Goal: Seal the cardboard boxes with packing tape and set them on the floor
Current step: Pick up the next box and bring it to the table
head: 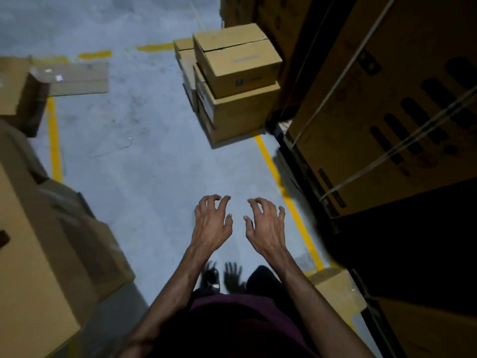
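— What are the hands doing?

— Both are empty. The left hand (pixel 211 220) and the right hand (pixel 265 223) hang side by side over the grey concrete floor (pixel 134 156), palms down, fingers spread and loosely hooked, holding nothing.

— And the boxes?

— The small brown cardboard box with its top flaps closed (pixel 237 63) sits on top of a larger brown cardboard box (pixel 237 112), well ahead of the hands and a touch to the right. The seam between its flaps runs roughly left to right across the view. I cannot tell whether tape covers it.

— Which hand is nearer?

— I'd judge the right hand slightly nearer, since the stack lies just past the yellow painted floor line (pixel 286 192) on that side. Both must travel forward a good way, though.

— Any tape in sight?

— No roll that I can make out. Tall strapped dark cartons (pixel 387 112) fill the right, more plain brown cartons (pixel 38 241) the left.
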Available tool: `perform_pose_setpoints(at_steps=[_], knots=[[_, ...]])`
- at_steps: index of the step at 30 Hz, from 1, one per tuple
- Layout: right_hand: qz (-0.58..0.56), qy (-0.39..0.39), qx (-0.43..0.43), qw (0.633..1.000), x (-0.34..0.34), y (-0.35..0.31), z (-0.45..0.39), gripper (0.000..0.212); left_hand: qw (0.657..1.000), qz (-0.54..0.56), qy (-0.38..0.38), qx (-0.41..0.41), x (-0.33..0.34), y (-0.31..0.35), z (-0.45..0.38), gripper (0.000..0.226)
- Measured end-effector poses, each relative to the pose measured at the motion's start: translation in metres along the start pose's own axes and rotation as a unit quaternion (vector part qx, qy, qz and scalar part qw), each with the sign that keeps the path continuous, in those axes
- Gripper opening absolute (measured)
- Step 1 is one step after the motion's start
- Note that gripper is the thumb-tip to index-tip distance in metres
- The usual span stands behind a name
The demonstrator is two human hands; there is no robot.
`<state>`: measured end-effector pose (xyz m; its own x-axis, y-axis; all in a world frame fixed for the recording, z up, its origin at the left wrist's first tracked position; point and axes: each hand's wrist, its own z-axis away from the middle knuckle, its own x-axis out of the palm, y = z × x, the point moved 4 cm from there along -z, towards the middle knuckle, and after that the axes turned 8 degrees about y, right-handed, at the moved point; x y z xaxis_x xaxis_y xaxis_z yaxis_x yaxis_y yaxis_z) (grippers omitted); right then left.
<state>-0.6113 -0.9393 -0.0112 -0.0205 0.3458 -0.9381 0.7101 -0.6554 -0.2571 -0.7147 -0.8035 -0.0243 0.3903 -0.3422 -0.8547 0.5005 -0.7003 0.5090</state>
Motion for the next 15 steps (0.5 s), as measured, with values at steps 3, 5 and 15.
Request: perform_pose_setpoints(at_steps=[3, 5, 15], knots=[[-0.003, -0.011, -0.031, 0.999, 0.018, -0.013, -0.048, 0.044, 0.999, 0.007, 0.000, -0.032, -0.002, -0.018, -0.037, 0.049], [-0.006, -0.020, -0.034, 0.999, 0.033, -0.014, -0.081, 0.045, 0.999, 0.003, -0.001, -0.048, 0.000, -0.028, -0.065, 0.050], [-0.064, -0.099, -0.033, 0.993, 0.107, 0.007, -0.305, 0.045, 0.992, -0.032, -0.031, -0.116, 0.020, -0.048, -0.258, 0.052]])
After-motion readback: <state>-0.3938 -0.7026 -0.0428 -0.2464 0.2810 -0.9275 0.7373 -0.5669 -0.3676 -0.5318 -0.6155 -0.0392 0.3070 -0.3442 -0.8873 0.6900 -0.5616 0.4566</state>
